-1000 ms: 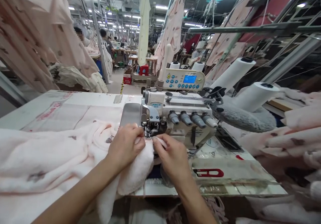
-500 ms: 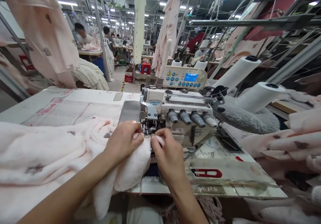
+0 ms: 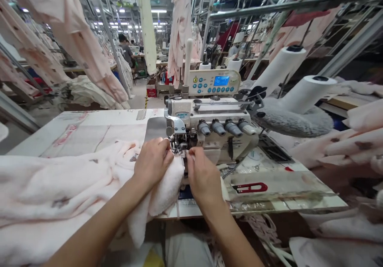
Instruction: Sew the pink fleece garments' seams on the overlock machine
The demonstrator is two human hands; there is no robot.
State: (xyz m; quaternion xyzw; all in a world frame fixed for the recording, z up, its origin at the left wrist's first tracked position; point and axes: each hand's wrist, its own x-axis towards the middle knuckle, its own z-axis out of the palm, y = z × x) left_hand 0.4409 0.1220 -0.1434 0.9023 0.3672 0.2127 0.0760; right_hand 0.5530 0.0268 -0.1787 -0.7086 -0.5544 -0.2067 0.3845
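Note:
My left hand [image 3: 153,158] is closed on pale pink fleece fabric [image 3: 168,185], its fingertips just left of the presser foot [image 3: 177,144] of a white overlock sewing machine [image 3: 220,117]. Right of the foot, my right hand [image 3: 205,177] pinches thumb and finger together at the fabric's edge; the bit held there is mostly hidden. The fleece hangs over the table's front edge between my hands. More of the same printed garment [image 3: 74,179] lies bunched on the left of the table.
Red thread snips [image 3: 250,187] lie on the table [image 3: 89,117] right of my right hand. Behind the machine stand its control panel [image 3: 214,82] and large white thread cones [image 3: 308,93]. Printed pink fabric [image 3: 356,151] is piled at the right. A person [image 3: 127,51] is in the background.
My view has shifted, so the background sits differently. The fleece flap that showed in my right hand is no longer visible there; its fingers are pinched tighter. My left hand keeps its hold by the foot.

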